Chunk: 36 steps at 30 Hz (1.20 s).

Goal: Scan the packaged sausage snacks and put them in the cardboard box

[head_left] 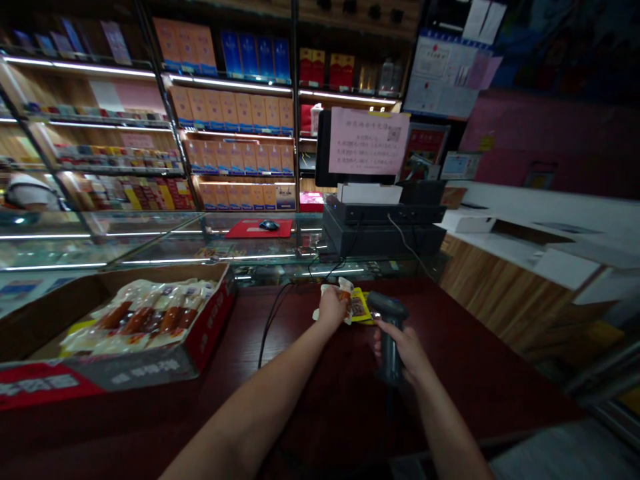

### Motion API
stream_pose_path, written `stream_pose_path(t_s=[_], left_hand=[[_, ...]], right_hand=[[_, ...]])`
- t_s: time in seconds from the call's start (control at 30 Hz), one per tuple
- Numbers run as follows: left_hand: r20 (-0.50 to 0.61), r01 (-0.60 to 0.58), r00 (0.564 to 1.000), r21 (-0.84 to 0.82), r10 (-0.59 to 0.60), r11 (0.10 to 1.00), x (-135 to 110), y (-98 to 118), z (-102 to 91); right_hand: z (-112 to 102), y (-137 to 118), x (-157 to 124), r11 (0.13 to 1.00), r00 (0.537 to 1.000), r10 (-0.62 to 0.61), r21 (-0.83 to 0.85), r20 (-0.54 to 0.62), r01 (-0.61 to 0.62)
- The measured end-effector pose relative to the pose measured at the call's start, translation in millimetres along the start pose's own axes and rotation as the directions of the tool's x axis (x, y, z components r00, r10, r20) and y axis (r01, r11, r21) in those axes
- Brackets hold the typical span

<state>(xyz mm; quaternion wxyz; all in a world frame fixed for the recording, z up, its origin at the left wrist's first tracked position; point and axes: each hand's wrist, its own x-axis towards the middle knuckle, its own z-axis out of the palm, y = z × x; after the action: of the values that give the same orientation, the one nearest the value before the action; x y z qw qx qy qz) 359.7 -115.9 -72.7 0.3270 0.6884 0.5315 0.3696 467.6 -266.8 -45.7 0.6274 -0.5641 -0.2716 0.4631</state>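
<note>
My left hand [332,308] is closed around packaged sausages [345,288] in clear and white wrap, low over the dark red table. Just right of it lies a yellow snack packet [359,307], partly covered by the hand and the scanner. My right hand [404,347] grips the handle of a dark grey barcode scanner [390,333], its head pointing left and away toward the packets. On the left, an open cardboard box [200,343] holds several wrapped sausages [150,310] in rows.
A black cable [270,320] runs across the table [300,360]. Behind are a glass counter [210,237], a mouse [269,225] on a red pad and a cash register [385,227] with a pink notice [367,141]. Stocked shelves line the back; a person [33,192] is at far left.
</note>
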Motion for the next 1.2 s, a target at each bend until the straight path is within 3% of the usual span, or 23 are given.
stream_pose_path(t_s=[0.2,0.3,0.4,0.53,0.67,0.8,0.9,0.97,1.03,1.2], left_hand=[[-0.012,-0.102,0.994,0.342,0.113,0.934,-13,3,-12.3],[-0.012,-0.127,0.99,0.357,0.14,0.926,-19,3,-30.7],[-0.052,-0.177,0.978,0.327,0.204,0.928,-25,1,-61.8],[-0.172,-0.187,0.953,0.32,0.251,0.929,-30,-4,-126.5],[-0.304,-0.101,0.922,0.413,0.241,0.905,-33,-23,-209.8],[-0.419,0.153,0.901,0.557,0.116,0.817,-43,-59,-288.7],[-0.464,0.363,0.885,0.627,-0.045,0.689,-55,-80,-324.8],[-0.458,0.431,0.879,0.652,-0.129,0.623,-62,-86,-333.5],[-0.426,0.423,0.893,0.687,-0.144,0.591,-66,-86,-332.1],[-0.32,0.279,0.947,0.787,-0.023,0.55,-62,-87,-316.0]], right_hand=[[7,6,3,1.0,0.999,-0.027,0.014,0.021,0.027],[17,6,2,1.0,0.998,-0.025,-0.005,0.061,0.025],[34,6,1,1.0,0.993,-0.013,-0.009,0.114,0.014],[64,10,-3,1.0,0.98,0.008,-0.007,0.201,-0.007],[99,15,-8,0.999,0.942,0.038,-0.025,0.334,-0.031],[135,17,-13,0.998,0.901,0.053,-0.055,0.431,-0.032],[156,19,-16,0.997,0.882,0.062,-0.064,0.467,-0.036],[165,22,-17,0.997,0.872,0.063,-0.07,0.485,-0.033],[170,28,-16,0.997,0.865,0.066,-0.077,0.497,-0.032],[167,47,-10,0.995,0.886,0.086,-0.079,0.455,-0.056]])
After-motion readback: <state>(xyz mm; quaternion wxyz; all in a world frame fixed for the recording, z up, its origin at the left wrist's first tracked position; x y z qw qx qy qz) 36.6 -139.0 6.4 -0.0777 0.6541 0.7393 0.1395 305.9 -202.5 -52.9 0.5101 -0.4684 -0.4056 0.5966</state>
